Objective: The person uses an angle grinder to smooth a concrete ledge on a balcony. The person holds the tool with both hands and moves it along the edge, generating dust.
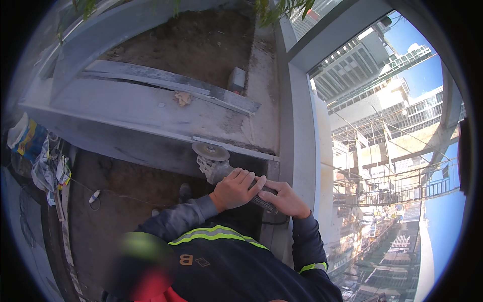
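An angle grinder [216,171] lies across my two hands, its round cutting disc [210,151] at the edge of a pale ledge [146,108]. My left hand [237,190] is closed round the tool's body behind its head. Farther back, my right hand [287,197] grips the rear part, its fingers close to the left ones. I cannot tell whether the disc touches the ledge or is spinning. A dark cable [274,223] shows below the right hand.
On the ledge lie a long grey strip [176,85] and a crumpled brown scrap [183,98]. A small grey block [237,79] stands beyond. Bags [45,161] and a white plug connector on a cord [94,196] are at left. Right, a window frame [300,126] borders glass with buildings beyond.
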### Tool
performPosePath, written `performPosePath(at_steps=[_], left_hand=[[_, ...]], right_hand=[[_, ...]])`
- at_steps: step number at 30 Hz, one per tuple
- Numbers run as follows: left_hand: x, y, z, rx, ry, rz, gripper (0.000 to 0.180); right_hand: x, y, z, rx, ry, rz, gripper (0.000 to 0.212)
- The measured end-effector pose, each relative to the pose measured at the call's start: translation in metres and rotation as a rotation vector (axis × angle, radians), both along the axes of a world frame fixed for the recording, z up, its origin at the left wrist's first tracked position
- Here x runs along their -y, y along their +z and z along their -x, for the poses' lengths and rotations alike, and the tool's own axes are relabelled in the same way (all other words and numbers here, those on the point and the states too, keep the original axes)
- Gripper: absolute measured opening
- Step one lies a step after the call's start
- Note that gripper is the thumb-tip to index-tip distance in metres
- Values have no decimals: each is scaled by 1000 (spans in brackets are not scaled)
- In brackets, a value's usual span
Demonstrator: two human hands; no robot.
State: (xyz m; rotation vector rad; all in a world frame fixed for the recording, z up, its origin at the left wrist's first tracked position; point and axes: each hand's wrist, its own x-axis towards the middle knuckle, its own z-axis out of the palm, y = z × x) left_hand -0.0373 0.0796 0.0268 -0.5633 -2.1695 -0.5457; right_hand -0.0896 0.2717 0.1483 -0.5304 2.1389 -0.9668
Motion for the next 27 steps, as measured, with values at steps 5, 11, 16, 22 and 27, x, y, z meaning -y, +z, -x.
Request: performPosePath(at_steps=[5,11,16,22,27], left_hand=[[-3,-2,1,-7,-2,9,41],[5,-14,8,19,15,4,48],[7,-13,10,32,14,23,49],[-5,1,5,5,-13,20,45],[-9,2,4,10,-14,30,46]], right_hand=[[-6,-5,1,4,1,4,48],[7,-13,12,32,34,34,50],[5,-20,16,-37,59,106,49],[-5,2,4,67,-22,-29,48],[-11,0,2,46,-23,0,48]])
